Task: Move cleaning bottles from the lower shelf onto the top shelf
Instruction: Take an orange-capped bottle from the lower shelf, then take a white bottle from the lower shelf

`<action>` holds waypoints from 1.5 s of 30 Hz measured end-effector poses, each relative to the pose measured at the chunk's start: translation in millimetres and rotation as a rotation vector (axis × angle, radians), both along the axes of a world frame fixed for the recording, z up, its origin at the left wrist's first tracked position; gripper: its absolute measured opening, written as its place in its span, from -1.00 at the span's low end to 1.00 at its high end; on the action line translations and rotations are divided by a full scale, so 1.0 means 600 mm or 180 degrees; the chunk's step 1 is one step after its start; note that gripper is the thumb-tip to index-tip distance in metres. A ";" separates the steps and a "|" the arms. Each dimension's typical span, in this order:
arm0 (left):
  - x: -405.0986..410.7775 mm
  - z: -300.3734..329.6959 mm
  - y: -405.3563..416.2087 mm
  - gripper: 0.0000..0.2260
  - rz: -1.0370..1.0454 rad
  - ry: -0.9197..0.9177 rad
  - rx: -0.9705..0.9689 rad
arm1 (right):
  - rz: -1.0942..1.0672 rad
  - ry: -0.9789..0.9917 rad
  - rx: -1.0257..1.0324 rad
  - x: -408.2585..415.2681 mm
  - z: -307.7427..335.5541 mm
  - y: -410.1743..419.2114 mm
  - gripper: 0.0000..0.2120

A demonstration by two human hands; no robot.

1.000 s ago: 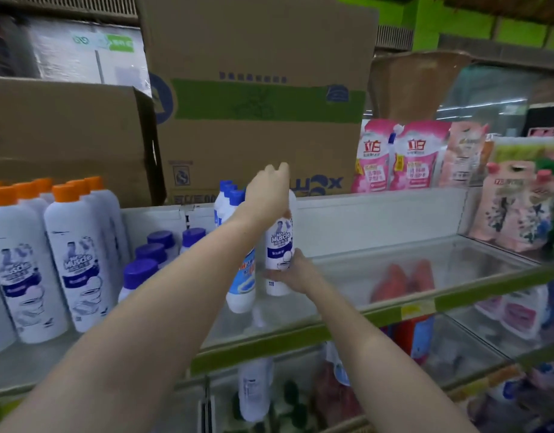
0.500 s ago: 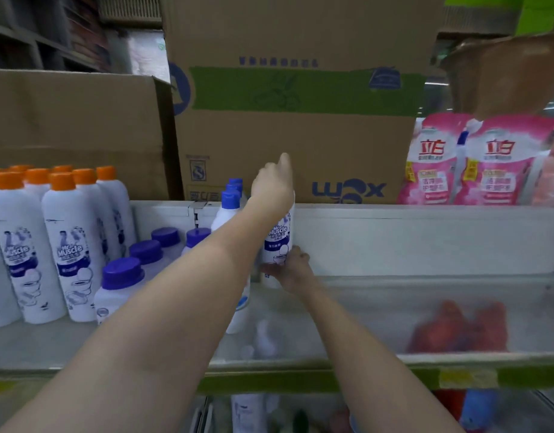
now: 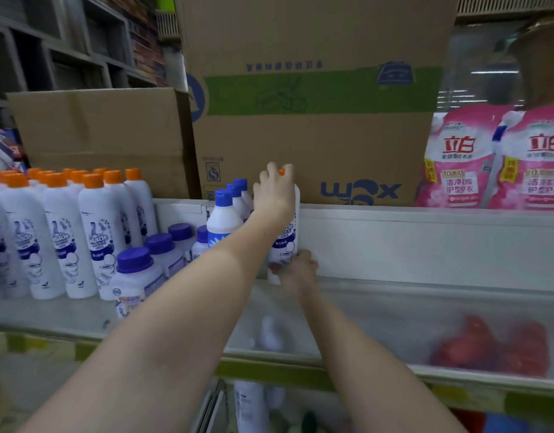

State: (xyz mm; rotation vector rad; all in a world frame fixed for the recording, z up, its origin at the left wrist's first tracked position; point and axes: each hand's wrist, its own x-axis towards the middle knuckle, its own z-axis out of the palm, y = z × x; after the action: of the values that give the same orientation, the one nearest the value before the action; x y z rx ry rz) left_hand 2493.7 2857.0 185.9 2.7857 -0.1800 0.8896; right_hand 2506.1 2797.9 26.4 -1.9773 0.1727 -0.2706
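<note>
Your left hand (image 3: 274,195) wraps the neck of the Mr Muscle bottle (image 3: 285,242), right hand (image 3: 296,270) cups its base — upright at top shelf (image 3: 394,307) rear. Prob smooth, rigid plastic w/ liquid weight — keep base supported.

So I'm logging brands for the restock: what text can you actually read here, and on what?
"Muscle": orange-capped white bottles, also the held bottle that the left hand and right hand grip.
"立白": pink detergent pouches.
"10大": same pouches.
Cardboard box: blue logo upside down, unreadable.
Purple-capped bottles: labels too blurred.
</note>
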 end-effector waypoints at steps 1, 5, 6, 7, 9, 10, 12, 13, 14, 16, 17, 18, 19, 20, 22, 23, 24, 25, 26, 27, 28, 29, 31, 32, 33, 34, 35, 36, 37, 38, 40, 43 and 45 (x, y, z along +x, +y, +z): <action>-0.006 -0.008 -0.005 -0.48 0.0007 -0.0064 -0.0032 | -0.0005 0.0101 -0.0061 -0.002 0.006 -0.004 -0.39; -0.019 -0.032 0.006 -0.30 -0.0124 -0.0046 -0.0263 | 0.0239 0.0284 -0.0306 -0.018 0.019 -0.016 -0.44; -0.024 -0.037 0.013 -0.23 -0.0191 0.0038 -0.0260 | 0.0250 0.0332 -0.0412 -0.023 0.020 -0.019 -0.47; -0.031 -0.041 0.020 -0.20 -0.0284 0.0137 -0.0278 | 0.0279 0.0352 -0.0507 -0.029 0.020 -0.023 -0.50; -0.047 -0.044 0.029 -0.28 -0.0432 0.0332 -0.0350 | 0.0400 0.0422 -0.0676 -0.043 0.015 -0.028 -0.52; -0.056 -0.045 0.033 -0.38 -0.0469 0.0375 -0.0328 | 0.0441 0.0424 -0.0701 -0.048 0.012 -0.029 -0.57; -0.076 -0.050 0.039 -0.61 -0.0533 0.0432 -0.0188 | 0.0413 0.0339 -0.0596 -0.055 0.006 -0.032 -0.76; -0.084 -0.057 0.042 -0.68 -0.0566 0.0502 -0.0128 | 0.0331 0.0259 -0.0547 -0.058 0.002 -0.034 -0.81; -0.093 -0.067 0.045 -0.71 -0.0604 0.0595 -0.0096 | 0.0241 0.0152 -0.0531 -0.063 0.000 -0.036 -0.80; -0.110 -0.091 0.051 -0.77 -0.0677 0.0762 -0.0078 | 0.0120 0.0006 -0.0657 -0.096 0.005 -0.037 -0.83; -0.119 -0.103 0.055 -0.81 -0.0732 0.0797 -0.0064 | 0.0054 -0.0049 -0.0766 -0.121 0.013 -0.037 -0.87; -0.128 -0.114 0.060 -0.87 -0.0805 0.0816 -0.0042 | -0.0030 -0.0094 -0.0911 -0.142 0.017 -0.038 -0.91; -0.136 -0.125 0.065 -0.92 -0.0878 0.0826 -0.0010 | -0.0112 -0.0151 -0.1099 -0.159 0.020 -0.040 -0.90; -0.145 -0.137 0.070 -0.96 -0.0953 0.0846 0.0024 | -0.0171 -0.0191 -0.1301 -0.179 0.021 -0.042 -0.87; -0.164 -0.157 0.079 -0.97 -0.1034 0.0868 0.0058 | -0.0234 -0.0233 -0.1607 -0.216 0.022 -0.044 -0.86; -0.175 -0.166 0.085 -0.95 -0.1057 0.0886 0.0072 | -0.0270 -0.0230 -0.1736 -0.236 0.022 -0.044 -0.88; -0.188 -0.173 0.091 -0.94 -0.1083 0.0922 0.0093 | -0.0321 -0.0215 -0.1839 -0.257 0.022 -0.042 -0.92; -0.200 -0.181 0.098 -0.94 -0.1105 0.0985 0.0116 | -0.0389 -0.0211 -0.1911 -0.279 0.020 -0.040 -0.94; -0.212 -0.188 0.105 -0.94 -0.1121 0.1042 0.0152 | -0.0464 -0.0206 -0.1974 -0.299 0.018 -0.038 -0.94; -0.222 -0.195 0.113 -0.94 -0.1130 0.1075 0.0207 | -0.0530 -0.0220 -0.2037 -0.317 0.016 -0.036 -0.93; -0.234 -0.201 0.121 -0.94 -0.1142 0.1101 0.0258 | -0.0587 -0.0224 -0.2104 -0.335 0.011 -0.032 -0.90; -0.245 -0.209 0.131 -0.94 -0.1173 0.1129 0.0301 | -0.0624 -0.0193 -0.2169 -0.352 0.004 -0.027 -0.86; -0.268 -0.230 0.152 -0.90 -0.1309 0.1286 0.0343 | -0.0632 -0.0106 -0.2259 -0.384 -0.013 -0.012 -0.84; -0.282 -0.242 0.165 -0.88 -0.1360 0.1402 0.0369 | -0.0615 -0.0066 -0.2288 -0.398 -0.025 -0.004 -0.85; -0.294 -0.255 0.179 -0.87 -0.1367 0.1519 0.0397 | -0.0593 -0.0001 -0.2308 -0.410 -0.041 0.005 -0.85; -0.306 -0.269 0.194 -0.85 -0.1343 0.1607 0.0398 | -0.0562 0.0100 -0.2320 -0.422 -0.057 0.015 -0.85; -0.315 -0.285 0.209 -0.84 -0.1305 0.1670 0.0359 | -0.0522 0.0202 -0.2341 -0.434 -0.076 0.026 -0.84; -0.324 -0.303 0.224 -0.83 -0.1278 0.1727 0.0295 | -0.0462 0.0300 -0.2361 -0.446 -0.095 0.038 -0.85; -0.330 -0.322 0.238 -0.81 -0.1269 0.1771 0.0233 | -0.0385 0.0388 -0.2362 -0.455 -0.115 0.048 -0.87; -0.335 -0.342 0.252 -0.76 -0.1260 0.1831 0.0176 | -0.0305 0.0474 -0.2341 -0.463 -0.135 0.057 -0.89; -0.340 -0.383 0.275 -0.74 -0.1219 0.2018 0.0058 | -0.0157 0.0614 -0.2273 -0.476 -0.170 0.077 -0.91; -0.339 -0.441 0.299 -0.78 -0.1140 0.2145 -0.0067 | -0.0021 0.0811 -0.2122 -0.484 -0.211 0.099 -0.96; -0.338 -0.472 0.308 -0.80 -0.1114 0.2210 -0.0079 | 0.0032 0.0938 -0.2025 -0.481 -0.237 0.107 -0.95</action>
State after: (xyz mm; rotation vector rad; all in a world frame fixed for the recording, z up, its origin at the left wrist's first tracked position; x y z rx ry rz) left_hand 2290.7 3041.5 -97.2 2.7256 -0.5038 -0.1637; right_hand 2217.2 2862.2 -115.6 -2.6465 0.2919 -0.0187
